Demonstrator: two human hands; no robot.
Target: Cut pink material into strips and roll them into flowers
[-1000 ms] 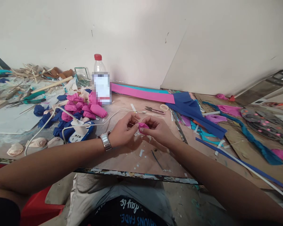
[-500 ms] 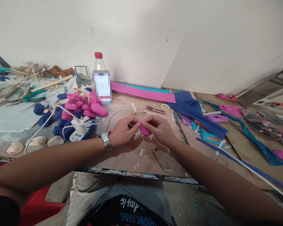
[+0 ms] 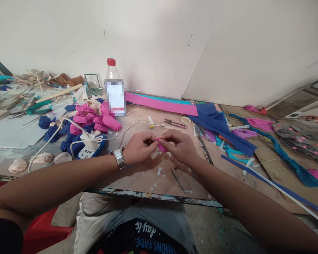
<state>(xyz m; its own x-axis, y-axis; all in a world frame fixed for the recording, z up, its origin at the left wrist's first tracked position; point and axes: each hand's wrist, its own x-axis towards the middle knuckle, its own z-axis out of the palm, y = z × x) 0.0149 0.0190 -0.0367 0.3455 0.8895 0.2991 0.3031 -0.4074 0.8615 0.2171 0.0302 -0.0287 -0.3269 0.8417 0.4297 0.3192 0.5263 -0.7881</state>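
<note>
Between the fingertips of both hands is a small piece of pink crepe paper [image 3: 163, 147], gathered at its top and mostly covered by the fingers. My left hand [image 3: 140, 146], with a metal watch at the wrist, pinches it from the left. My right hand [image 3: 178, 144] pinches it from the right, thumb over its front. Just beyond the hands lie small thread snips [image 3: 175, 123] and a roll of pale tape [image 3: 186, 120]. Left of them is a heap of pink rolled paper flowers [image 3: 88, 118] mixed with dark blue ones [image 3: 69, 141].
A power strip [image 3: 91, 150] with a white cable sits left of my left hand. A red-capped bottle [image 3: 112, 68] stands behind a lit phone [image 3: 116, 98]. Pink [image 3: 161, 104] and blue paper strips [image 3: 222, 128] lie at the back and right. Green-handled pliers [image 3: 38, 107] rest far left.
Both hands stay nearly in place while the fingers shift on the pink paper. Less of the paper shows now, and the right thumb lies further over it.
</note>
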